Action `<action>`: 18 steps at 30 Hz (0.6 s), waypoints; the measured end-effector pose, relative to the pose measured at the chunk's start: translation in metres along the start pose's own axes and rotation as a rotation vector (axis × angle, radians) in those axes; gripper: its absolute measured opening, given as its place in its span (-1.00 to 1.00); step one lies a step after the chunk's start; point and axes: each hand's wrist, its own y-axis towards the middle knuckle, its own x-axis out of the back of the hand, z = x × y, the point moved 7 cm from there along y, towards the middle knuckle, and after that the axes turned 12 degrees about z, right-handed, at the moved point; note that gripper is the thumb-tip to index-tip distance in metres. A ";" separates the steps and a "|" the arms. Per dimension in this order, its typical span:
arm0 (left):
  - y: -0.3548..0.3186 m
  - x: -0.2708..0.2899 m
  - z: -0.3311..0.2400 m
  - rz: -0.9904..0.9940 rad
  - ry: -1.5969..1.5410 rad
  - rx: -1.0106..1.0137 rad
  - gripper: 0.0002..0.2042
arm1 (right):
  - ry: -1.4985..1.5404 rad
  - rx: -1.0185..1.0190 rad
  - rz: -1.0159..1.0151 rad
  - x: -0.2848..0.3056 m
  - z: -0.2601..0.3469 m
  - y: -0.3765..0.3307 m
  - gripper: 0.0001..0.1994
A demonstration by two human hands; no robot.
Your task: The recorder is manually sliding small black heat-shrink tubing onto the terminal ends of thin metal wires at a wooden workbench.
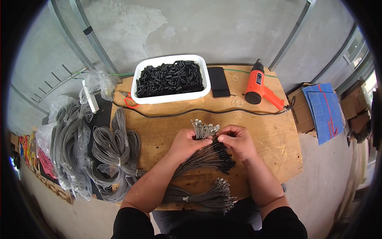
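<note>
My left hand (184, 143) is closed round a bundle of grey wires, whose metal terminals (205, 129) stick out above the fingers. Close beside those terminals, my right hand (238, 142) has thumb and forefinger pinched together; what lies between the fingertips is too small to make out. Below the hands, grey wires with black sleeves (223, 157) on their ends fan out over the wooden table (274, 147). Nearer to me rests a tied bundle of grey wires (205, 196) with bare metal terminals.
A white tub (171, 99) full of short black sleeves (169, 77) stands at the back, beside a phone (220, 81). An orange heat gun (256, 85) lies right, its black cord (179, 113) crossing the table. Red-handled pliers (130, 102) and grey wire coils (115, 149) are left.
</note>
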 end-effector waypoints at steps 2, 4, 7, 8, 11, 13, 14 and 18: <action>-0.001 -0.004 -0.006 0.027 0.065 -0.013 -0.83 | -0.016 0.024 -0.019 -0.011 0.003 0.002 -0.87; -0.001 -0.004 -0.009 0.026 0.129 -0.027 -0.83 | -0.031 0.048 -0.034 -0.013 0.005 0.001 -0.89; -0.002 -0.004 -0.012 0.011 0.174 -0.066 -0.84 | 0.019 -0.008 -0.050 -0.010 0.001 0.001 -0.91; -0.002 -0.005 -0.013 0.002 0.153 -0.090 -0.85 | 0.075 -0.014 -0.045 -0.009 -0.001 0.001 -0.91; 0.001 -0.004 -0.003 0.039 -0.047 -0.032 -0.86 | 0.113 -0.015 -0.031 -0.008 -0.004 0.001 -0.92; 0.001 -0.005 -0.005 0.029 -0.080 -0.034 -0.87 | 0.095 -0.011 -0.020 -0.009 -0.003 0.000 -0.93; 0.001 -0.005 -0.005 0.019 -0.113 -0.037 -0.87 | -0.016 0.004 -0.023 -0.011 0.002 -0.001 -0.93; 0.003 -0.003 0.001 0.004 0.006 -0.039 -0.87 | -0.321 0.100 -0.022 -0.008 0.006 0.000 -0.94</action>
